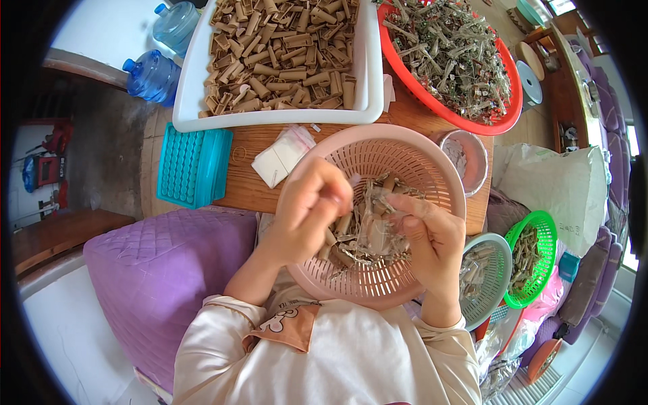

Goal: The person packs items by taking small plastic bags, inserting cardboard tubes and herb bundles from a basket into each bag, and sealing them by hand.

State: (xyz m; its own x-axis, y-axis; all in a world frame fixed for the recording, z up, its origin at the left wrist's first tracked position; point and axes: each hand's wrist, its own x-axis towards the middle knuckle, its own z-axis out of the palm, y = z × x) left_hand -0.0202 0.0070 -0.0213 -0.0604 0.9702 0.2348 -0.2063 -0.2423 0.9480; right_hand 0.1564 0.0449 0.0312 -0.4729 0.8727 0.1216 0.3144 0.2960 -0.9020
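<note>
Between the right fingers (pixel 418 233), apparently pinched, hangs a clear wrapper (pixel 376 233).

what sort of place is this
Likely a home living room doubling as a workspace: a purple quilted seat cover, a wooden table, and a white tub heaped with small brown pieces.

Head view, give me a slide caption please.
Left hand and right hand, the right holding clear plastic, over a pink basket of brown pieces, with a white tray and red basket beyond.
</note>
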